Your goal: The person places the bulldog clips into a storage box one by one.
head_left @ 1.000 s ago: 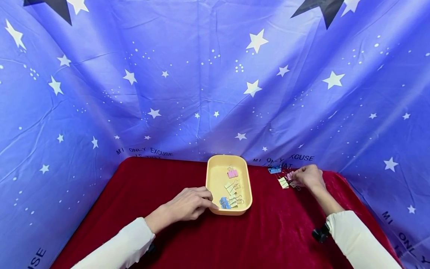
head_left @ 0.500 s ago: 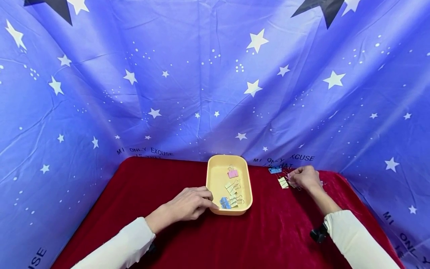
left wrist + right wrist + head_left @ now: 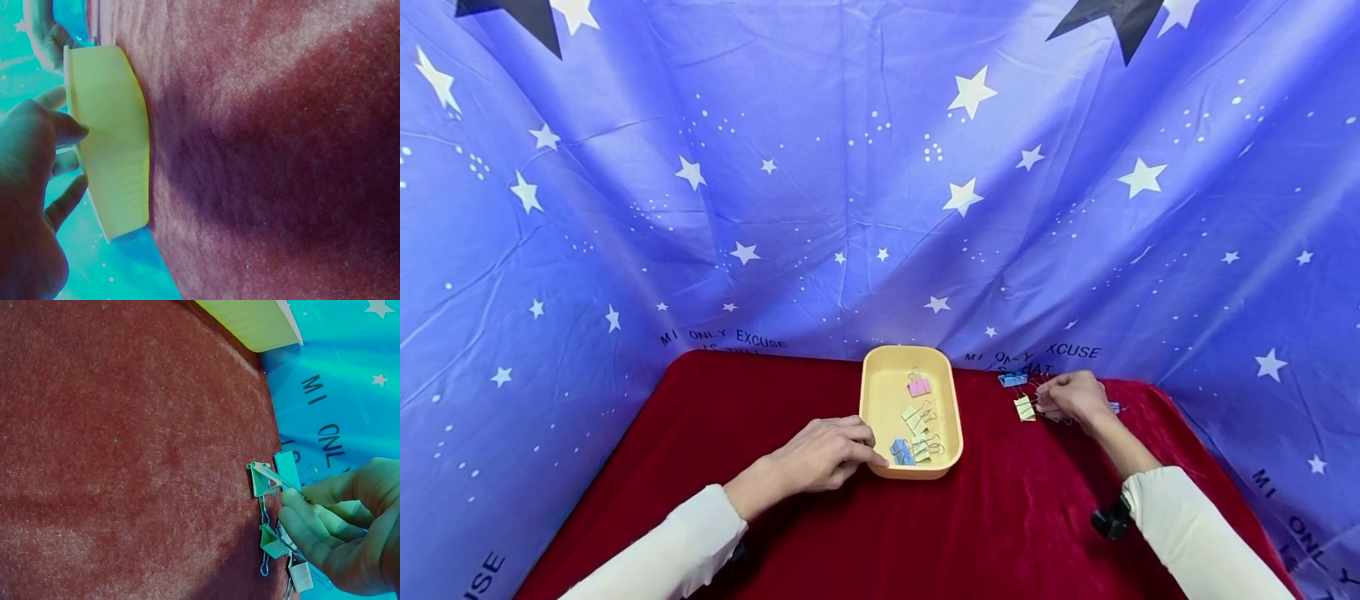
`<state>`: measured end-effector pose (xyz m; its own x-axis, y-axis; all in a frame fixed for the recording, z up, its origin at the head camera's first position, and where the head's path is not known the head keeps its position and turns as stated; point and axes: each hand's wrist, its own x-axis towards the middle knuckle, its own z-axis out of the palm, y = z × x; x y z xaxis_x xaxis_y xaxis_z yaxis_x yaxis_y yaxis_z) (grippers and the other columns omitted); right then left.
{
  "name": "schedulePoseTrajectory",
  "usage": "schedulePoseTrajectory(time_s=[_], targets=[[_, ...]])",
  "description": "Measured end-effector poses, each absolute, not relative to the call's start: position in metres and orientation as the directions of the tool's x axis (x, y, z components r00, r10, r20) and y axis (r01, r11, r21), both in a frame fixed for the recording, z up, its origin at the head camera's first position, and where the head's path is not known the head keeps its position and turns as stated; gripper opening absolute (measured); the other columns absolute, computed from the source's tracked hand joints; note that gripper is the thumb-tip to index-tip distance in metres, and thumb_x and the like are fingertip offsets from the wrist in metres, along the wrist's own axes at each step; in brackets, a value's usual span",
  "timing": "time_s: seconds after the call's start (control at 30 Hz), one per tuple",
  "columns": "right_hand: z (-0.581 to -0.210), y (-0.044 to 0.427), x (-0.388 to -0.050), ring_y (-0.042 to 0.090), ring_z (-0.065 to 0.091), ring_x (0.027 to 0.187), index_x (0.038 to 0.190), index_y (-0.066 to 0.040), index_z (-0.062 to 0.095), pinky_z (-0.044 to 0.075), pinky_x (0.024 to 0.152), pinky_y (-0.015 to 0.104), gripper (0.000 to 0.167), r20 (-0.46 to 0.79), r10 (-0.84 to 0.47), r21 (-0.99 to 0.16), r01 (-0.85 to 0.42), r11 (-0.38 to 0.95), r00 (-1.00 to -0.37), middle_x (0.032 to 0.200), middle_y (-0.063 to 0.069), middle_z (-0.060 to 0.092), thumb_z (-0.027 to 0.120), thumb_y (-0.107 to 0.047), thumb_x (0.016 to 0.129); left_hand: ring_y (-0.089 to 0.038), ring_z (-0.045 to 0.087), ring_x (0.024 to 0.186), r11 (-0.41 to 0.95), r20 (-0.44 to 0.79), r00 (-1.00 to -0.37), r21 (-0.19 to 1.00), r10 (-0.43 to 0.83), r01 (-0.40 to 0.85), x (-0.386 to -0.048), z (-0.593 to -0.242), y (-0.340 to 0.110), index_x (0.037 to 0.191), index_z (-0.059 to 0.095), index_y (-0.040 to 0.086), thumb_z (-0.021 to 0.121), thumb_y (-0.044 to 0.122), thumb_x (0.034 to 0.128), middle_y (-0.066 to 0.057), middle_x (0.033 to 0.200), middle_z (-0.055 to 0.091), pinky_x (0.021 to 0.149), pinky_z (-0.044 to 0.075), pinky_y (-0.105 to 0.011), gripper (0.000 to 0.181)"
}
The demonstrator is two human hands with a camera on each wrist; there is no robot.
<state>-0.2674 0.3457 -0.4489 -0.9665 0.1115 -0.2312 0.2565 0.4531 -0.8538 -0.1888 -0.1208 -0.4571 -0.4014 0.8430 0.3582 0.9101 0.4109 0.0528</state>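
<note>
My left hand (image 3: 827, 454) grips the near left corner of a yellow plastic tray (image 3: 886, 383); in the left wrist view fingertips touch its rim and outer wall. Inside lie a pink binder clip (image 3: 919, 387), a blue binder clip (image 3: 902, 452) and two pale yellow ones. Right of the tray, my right hand (image 3: 1078, 396) pinches a wire handle of a pale yellow binder clip (image 3: 258, 480), tinted green in the right wrist view. A blue binder clip (image 3: 1012, 379) lies just behind it. More clips sit under my fingers, partly hidden, including a greenish-looking clip (image 3: 273, 542) and a whitish-looking clip (image 3: 301, 577).
Dark red velvet cloth (image 3: 1000, 517) covers the table. A blue star-printed curtain (image 3: 820, 208) rises behind its back edge and at both sides. A small bit of blue (image 3: 1114, 407) shows just right of my right hand.
My right hand has shifted slightly left, and the pale yellow binder clip has moved a little left with it. The left hand and the tray stay in place.
</note>
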Motion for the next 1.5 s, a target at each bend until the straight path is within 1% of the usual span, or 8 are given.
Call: schedulePoseTrajectory(time_s=[0.13,0.3,0.43,0.73,0.8,1.03,1.27,1.5], targets=[[-0.448,0.346,-0.270,0.014,0.083,0.072,0.133,0.025,0.066,0.070,0.077,0.037,0.042,-0.237,0.108,-0.848,0.260,0.462,-0.966,0.093,0.022,0.085,0.054,0.012,0.096,-0.007,0.064,0.099,0.415,0.354,-0.407,0.057,0.842,0.908,-0.190,-0.458,-0.121,0.117,0.089,0.031,0.078,-0.001,0.0911,0.011,0.099,0.070,0.078,0.054,-0.018,0.042],[-0.447,0.347,-0.272,0.015,0.083,0.076,0.130,0.022,0.070,0.070,0.077,0.038,0.041,-0.235,0.106,-0.821,0.256,0.510,-0.966,0.094,0.021,0.085,0.055,0.012,0.093,-0.007,0.063,0.098,0.416,0.354,-0.409,0.059,0.841,0.907,-0.191,-0.460,-0.121,0.117,0.089,0.031,0.078,-0.001,0.0910,0.012,0.099,0.070,0.078,0.053,-0.018,0.043],[-0.446,0.349,-0.273,0.016,0.082,0.079,0.132,0.025,0.067,0.070,0.079,0.038,0.041,-0.254,0.070,-0.822,0.253,0.511,-0.965,0.094,0.021,0.085,0.055,0.012,0.094,-0.007,0.064,0.099,0.420,0.347,-0.415,0.065,0.841,0.905,-0.190,-0.460,-0.121,0.117,0.089,0.031,0.077,-0.001,0.0919,0.012,0.100,0.070,0.078,0.054,-0.018,0.042],[-0.444,0.352,-0.274,0.012,0.080,0.073,0.137,0.032,0.057,0.070,0.076,0.033,0.044,-0.319,-0.003,-0.866,0.290,0.408,-0.948,0.087,0.011,0.084,0.050,0.016,0.097,-0.007,0.064,0.099,0.420,0.354,-0.411,0.055,0.840,0.906,-0.188,-0.458,-0.121,0.117,0.089,0.031,0.078,0.001,0.0920,0.012,0.099,0.070,0.079,0.054,-0.018,0.041],[-0.443,0.351,-0.275,0.012,0.081,0.073,0.138,0.031,0.057,0.070,0.077,0.034,0.043,-0.326,-0.001,-0.872,0.300,0.387,-0.945,0.086,0.011,0.084,0.049,0.016,0.098,-0.007,0.064,0.099,0.420,0.356,-0.411,0.054,0.840,0.906,-0.188,-0.459,-0.121,0.117,0.089,0.031,0.078,0.001,0.0920,0.012,0.099,0.070,0.079,0.054,-0.017,0.041],[-0.434,0.342,-0.273,0.013,0.083,0.077,0.144,0.028,0.054,0.070,0.082,0.036,0.041,-0.342,-0.005,-0.896,0.324,0.304,-0.940,0.089,0.015,0.085,0.055,0.014,0.105,-0.007,0.065,0.100,0.421,0.355,-0.410,0.049,0.840,0.906,-0.190,-0.459,-0.121,0.117,0.089,0.032,0.078,0.001,0.0925,0.012,0.100,0.071,0.080,0.055,-0.018,0.041],[-0.424,0.330,-0.269,0.012,0.084,0.079,0.147,0.025,0.054,0.069,0.087,0.035,0.048,-0.350,-0.023,-0.916,0.337,0.219,-0.936,0.092,0.014,0.086,0.055,0.021,0.099,-0.007,0.064,0.098,0.425,0.347,-0.414,0.049,0.841,0.904,-0.189,-0.458,-0.120,0.118,0.089,0.031,0.078,0.001,0.0926,0.012,0.099,0.070,0.079,0.054,-0.018,0.041],[-0.418,0.319,-0.266,0.012,0.084,0.084,0.149,0.024,0.054,0.069,0.089,0.034,0.053,-0.337,-0.105,-0.938,0.325,0.122,-0.936,0.093,0.007,0.087,0.070,0.016,0.098,-0.007,0.063,0.097,0.426,0.346,-0.414,0.045,0.842,0.904,-0.189,-0.458,-0.121,0.118,0.089,0.032,0.079,0.001,0.0926,0.012,0.099,0.069,0.077,0.052,-0.016,0.041]])
